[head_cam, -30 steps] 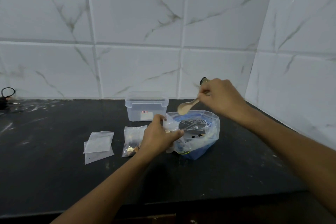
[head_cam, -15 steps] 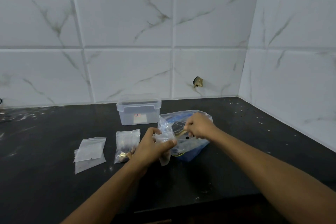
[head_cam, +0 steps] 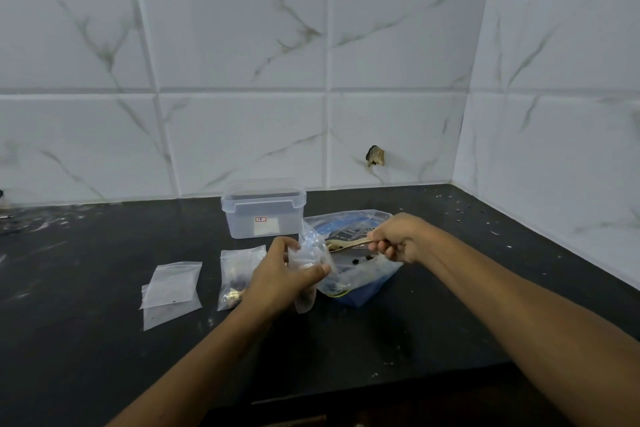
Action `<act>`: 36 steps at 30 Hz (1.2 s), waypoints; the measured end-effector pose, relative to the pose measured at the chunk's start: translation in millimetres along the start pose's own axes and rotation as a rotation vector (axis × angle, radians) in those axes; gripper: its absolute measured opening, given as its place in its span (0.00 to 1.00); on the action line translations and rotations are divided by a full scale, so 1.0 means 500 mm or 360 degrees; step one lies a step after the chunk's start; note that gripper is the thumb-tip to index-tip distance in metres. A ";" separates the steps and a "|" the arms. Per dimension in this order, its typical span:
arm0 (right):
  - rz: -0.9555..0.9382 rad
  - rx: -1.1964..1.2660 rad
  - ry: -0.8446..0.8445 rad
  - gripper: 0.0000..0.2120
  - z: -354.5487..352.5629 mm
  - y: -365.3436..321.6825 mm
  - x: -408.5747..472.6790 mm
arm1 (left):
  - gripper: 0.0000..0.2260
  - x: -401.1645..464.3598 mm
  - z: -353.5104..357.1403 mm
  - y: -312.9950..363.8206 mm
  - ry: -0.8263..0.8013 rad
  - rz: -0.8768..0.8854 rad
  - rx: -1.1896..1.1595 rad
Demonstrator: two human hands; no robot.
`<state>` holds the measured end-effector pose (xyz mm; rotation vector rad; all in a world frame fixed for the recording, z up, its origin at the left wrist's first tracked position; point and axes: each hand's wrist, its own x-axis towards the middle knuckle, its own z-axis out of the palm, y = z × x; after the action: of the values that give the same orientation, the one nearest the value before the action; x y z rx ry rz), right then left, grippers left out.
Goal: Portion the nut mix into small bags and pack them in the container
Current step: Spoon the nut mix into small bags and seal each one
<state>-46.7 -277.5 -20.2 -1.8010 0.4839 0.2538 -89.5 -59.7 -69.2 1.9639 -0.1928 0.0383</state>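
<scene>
My left hand (head_cam: 280, 276) grips a small clear bag (head_cam: 308, 255) with its mouth held up beside the large nut mix bag (head_cam: 360, 282). My right hand (head_cam: 398, 236) holds a wooden spoon (head_cam: 346, 244) by the handle; its bowl carries a few nuts and points into the small bag's mouth. A filled small bag (head_cam: 237, 270) lies flat just left of my left hand. The lidded clear plastic container (head_cam: 265, 208) stands behind, near the wall.
Two empty small bags (head_cam: 171, 288) lie stacked at the left on the black counter (head_cam: 433, 322). White tiled walls close the back and the right side. The counter's front edge runs below my forearms.
My right hand dipped the spoon from above the big bag down into it and now brings it out, loaded, to the small bag's mouth. My left hand kept hold of the small bag.
</scene>
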 end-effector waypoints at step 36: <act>-0.2012 -0.1630 0.0863 0.11 0.036 -0.082 -0.207 | 0.25 0.007 -0.001 0.032 0.0302 0.0202 0.0326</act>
<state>-118.9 -231.3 52.9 -2.7877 -0.6213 -1.0616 -88.2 -65.8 -54.0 2.1349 -0.1945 0.3374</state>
